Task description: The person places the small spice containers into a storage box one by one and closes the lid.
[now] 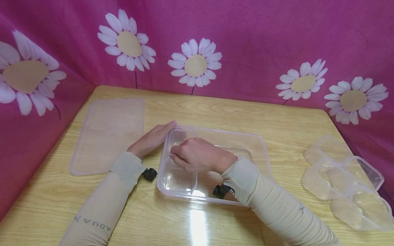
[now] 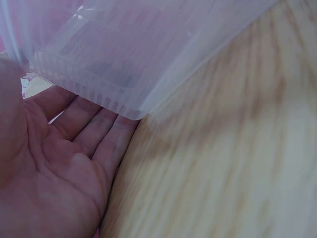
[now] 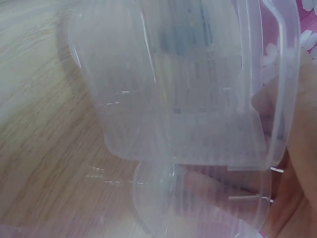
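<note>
A large clear plastic container (image 1: 265,147) stands on the table, with small clear inner boxes (image 1: 180,179) in its left end. My left hand (image 1: 155,137) is outside its left wall, thumb up at the far corner. In the left wrist view, the straight fingers touch the lower edge of the container's wall (image 2: 114,59). My right hand (image 1: 198,155) reaches inside with curled fingers and pinches a small clear box (image 3: 198,99) at its wall. Its thumb and a finger show through the plastic in the right wrist view; the other fingertips are mostly hidden.
A flat translucent lid (image 1: 110,136) lies on the left side of the wooden table (image 1: 231,111). Several small clear boxes (image 1: 341,181) are grouped near the right edge. A pink curtain (image 1: 246,41) with white flowers hangs behind the table and on both sides.
</note>
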Available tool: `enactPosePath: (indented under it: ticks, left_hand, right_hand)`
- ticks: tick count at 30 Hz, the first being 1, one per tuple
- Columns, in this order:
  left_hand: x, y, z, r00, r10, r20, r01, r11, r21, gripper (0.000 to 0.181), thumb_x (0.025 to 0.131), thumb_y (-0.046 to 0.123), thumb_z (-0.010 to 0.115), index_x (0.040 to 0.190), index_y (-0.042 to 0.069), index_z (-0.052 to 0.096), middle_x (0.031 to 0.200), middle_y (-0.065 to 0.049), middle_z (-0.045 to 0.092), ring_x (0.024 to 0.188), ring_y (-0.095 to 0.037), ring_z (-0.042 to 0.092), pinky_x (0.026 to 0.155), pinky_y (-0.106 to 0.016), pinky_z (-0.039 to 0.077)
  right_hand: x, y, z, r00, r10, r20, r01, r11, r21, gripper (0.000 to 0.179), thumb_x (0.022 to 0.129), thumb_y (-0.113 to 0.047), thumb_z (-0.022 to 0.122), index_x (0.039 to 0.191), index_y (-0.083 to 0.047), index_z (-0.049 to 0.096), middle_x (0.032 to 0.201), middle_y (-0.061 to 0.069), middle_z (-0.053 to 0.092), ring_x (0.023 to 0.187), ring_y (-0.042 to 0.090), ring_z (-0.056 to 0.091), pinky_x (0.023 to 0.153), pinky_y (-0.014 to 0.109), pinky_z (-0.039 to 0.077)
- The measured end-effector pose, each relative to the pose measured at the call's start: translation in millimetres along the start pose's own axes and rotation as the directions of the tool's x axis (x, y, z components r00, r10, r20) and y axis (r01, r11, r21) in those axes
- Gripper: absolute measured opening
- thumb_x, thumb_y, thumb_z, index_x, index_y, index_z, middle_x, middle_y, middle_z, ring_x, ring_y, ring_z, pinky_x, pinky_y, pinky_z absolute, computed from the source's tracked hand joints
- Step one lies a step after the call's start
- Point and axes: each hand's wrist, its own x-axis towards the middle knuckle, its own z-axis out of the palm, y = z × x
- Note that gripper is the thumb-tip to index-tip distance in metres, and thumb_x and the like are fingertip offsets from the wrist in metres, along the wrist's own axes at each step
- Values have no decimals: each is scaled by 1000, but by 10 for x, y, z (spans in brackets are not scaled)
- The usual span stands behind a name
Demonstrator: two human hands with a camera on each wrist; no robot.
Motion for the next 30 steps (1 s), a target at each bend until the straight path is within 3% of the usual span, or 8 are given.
enactPosePath:
  ticks: [5,12,22,30]
  left_hand:
    - [-8,3,0,1000,5,0,-5,1000,3,64,107,65,30,131,21,69,136,-3,68,132,-22,57,128,-47,30]
    - [-7,6,-1,1000,12,-1,-12,1000,8,64,107,66,30,129,22,70,133,-3,69,128,-21,58,126,-47,33]
    - [-9,32,-13,999,-40,9,39,999,23,66,104,72,30,137,26,64,144,0,62,142,-22,49,131,-53,23]
    - [-14,0,-14,1000,-27,13,27,1000,-11,66,104,71,31,127,23,70,132,-2,68,129,-22,55,127,-50,28]
  right_hand:
    - [-5,5,-7,1000,-18,-20,18,1000,-19,29,105,-22,55,77,-15,59,62,-10,42,56,5,44,54,24,41]
    - [-10,3,-28,997,-47,-63,45,998,-38,21,102,-21,60,83,-15,66,65,-7,54,58,4,49,56,24,46]
    - [-35,0,-139,990,-57,-128,50,997,-59,19,100,-18,63,81,-15,63,67,-5,57,61,7,51,60,26,49]
    - [-72,34,-245,985,-36,-167,29,999,-45,14,100,-14,63,87,-15,66,71,-7,59,63,6,51,62,24,51]
